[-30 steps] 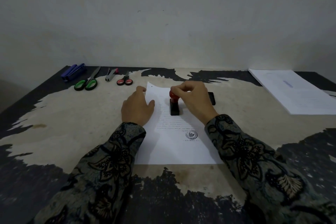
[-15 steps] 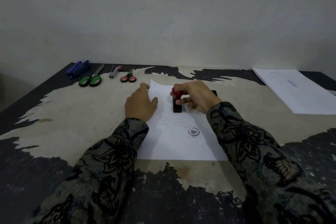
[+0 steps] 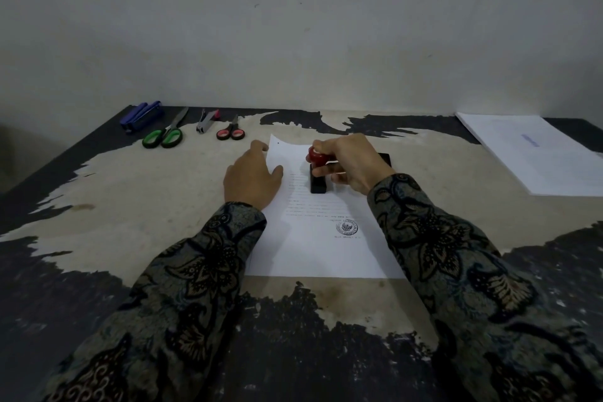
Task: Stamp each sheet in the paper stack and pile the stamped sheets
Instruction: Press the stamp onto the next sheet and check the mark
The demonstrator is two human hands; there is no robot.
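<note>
At frame centre, right hand grips the red-knobbed black rubber stamp, its base down on the white printed sheet. Left hand lies flat, fingers relaxed, pinning the sheet's left edge. Risk: rocking the stamp on lift-off likely smears the ink. Black ink pad sits behind the knuckles; white paper stack lies at right, well apart.
</note>
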